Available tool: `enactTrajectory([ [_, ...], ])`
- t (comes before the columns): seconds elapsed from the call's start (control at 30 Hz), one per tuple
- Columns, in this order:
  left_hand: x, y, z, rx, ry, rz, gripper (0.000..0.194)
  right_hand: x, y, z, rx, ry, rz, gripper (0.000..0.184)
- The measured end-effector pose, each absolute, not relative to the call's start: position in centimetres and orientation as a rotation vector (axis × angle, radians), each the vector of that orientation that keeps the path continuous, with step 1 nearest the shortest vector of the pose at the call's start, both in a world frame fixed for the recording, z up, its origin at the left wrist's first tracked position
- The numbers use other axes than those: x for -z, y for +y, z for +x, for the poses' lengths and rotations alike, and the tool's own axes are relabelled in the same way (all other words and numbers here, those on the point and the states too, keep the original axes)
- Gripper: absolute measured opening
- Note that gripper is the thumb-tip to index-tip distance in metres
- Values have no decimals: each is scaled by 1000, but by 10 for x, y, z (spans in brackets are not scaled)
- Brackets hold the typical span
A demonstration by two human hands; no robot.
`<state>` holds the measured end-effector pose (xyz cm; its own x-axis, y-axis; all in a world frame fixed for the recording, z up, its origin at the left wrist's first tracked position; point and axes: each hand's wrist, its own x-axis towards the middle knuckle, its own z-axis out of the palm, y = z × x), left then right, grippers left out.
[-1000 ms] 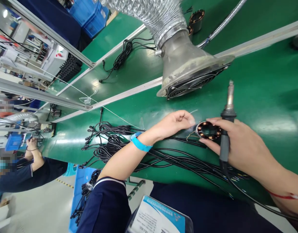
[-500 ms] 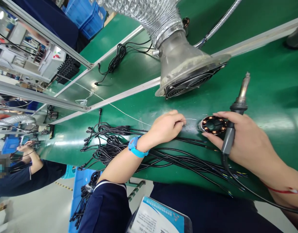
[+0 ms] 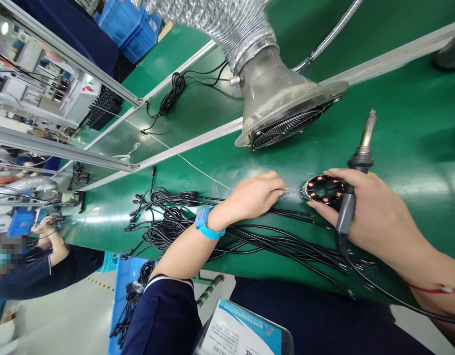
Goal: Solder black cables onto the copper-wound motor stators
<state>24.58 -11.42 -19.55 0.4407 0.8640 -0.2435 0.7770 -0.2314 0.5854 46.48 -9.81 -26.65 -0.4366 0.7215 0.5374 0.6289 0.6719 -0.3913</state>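
Observation:
My left hand [image 3: 257,195], with a blue wristband, pinches a thin silvery solder wire [image 3: 198,170] that runs off to the upper left. Its fingertips sit just left of a small round stator [image 3: 324,189] with copper coils, lying on the green belt [image 3: 405,143]. My right hand [image 3: 371,212] holds that stator between thumb and fingers and also carries a soldering iron [image 3: 355,170], tip pointing up and away, its black cord trailing to the lower right.
A bundle of black cables [image 3: 183,222] lies along the belt's near edge under my left forearm. A fume extractor hood [image 3: 283,103] on a ribbed hose hangs just behind the stator. A co-worker's hand [image 3: 46,231] works at far left.
The soldering iron tilted right after the first frame and has since held still. My left hand pulled back slightly, then closed in again on the stator with the solder wire.

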Motion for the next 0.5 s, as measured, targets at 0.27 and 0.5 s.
enactTrajectory([
  [0.27,209,-104,263,-570,1061,1201,19,270,-102,460,-172,-2275,-947,58],
  [0.5,208,-109,255,-441,1276,1326,24,265,-96,464,-99,-2223,-975,62],
])
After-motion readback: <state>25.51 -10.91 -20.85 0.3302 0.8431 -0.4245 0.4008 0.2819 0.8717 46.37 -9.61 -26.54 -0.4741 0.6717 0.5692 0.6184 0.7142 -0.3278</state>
